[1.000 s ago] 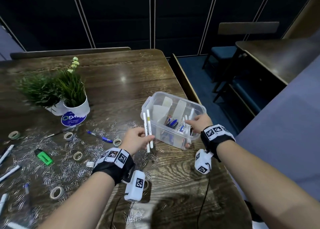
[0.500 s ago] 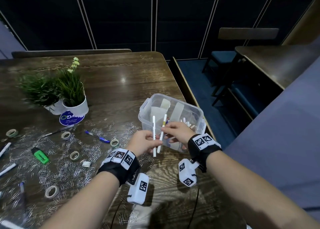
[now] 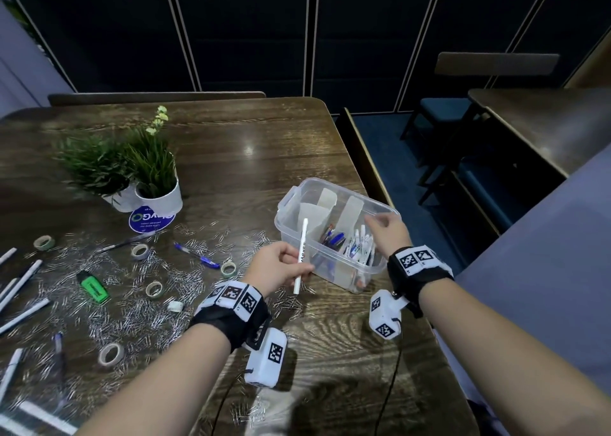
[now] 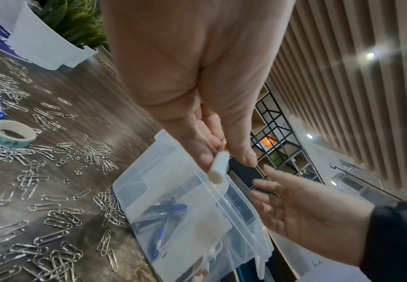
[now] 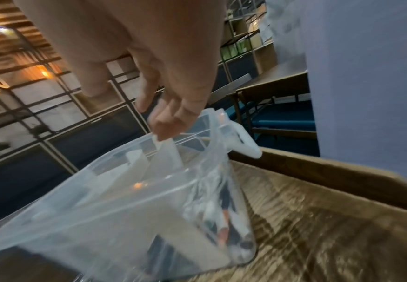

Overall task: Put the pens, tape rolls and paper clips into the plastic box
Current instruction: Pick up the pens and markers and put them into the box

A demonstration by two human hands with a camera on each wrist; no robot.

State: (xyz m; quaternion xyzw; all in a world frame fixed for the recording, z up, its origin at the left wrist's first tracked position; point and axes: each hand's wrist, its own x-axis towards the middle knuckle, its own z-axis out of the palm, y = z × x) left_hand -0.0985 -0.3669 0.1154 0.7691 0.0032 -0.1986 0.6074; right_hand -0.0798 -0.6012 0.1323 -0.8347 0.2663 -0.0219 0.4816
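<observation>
The clear plastic box (image 3: 337, 275) (image 4: 173, 192) (image 5: 100, 209) stands near the table's right edge, with blue and white pens (image 3: 355, 245) inside between card dividers. My left hand (image 3: 281, 265) (image 4: 221, 152) pinches one white marker (image 3: 301, 254) (image 4: 218, 169) just left of the box. My right hand (image 3: 386, 230) (image 4: 294, 206) (image 5: 163, 114) hovers over the box's right side, fingers relaxed and empty. Tape rolls (image 3: 140, 251) (image 3: 110, 354) (image 4: 10, 133), a blue pen (image 3: 196, 255), white pens (image 3: 20, 280) and many paper clips (image 3: 148, 303) (image 4: 59, 219) lie on the table to the left.
Two potted plants (image 3: 155, 178) and a round blue sticker (image 3: 150, 219) sit behind the clutter. A green highlighter (image 3: 93, 287) lies among the clips. A bench back (image 3: 357, 158) runs along the table's right edge, close behind the box.
My left hand held two markers; the right hand took one, carried it over the box and now holds nothing. The left hand keeps the other marker.
</observation>
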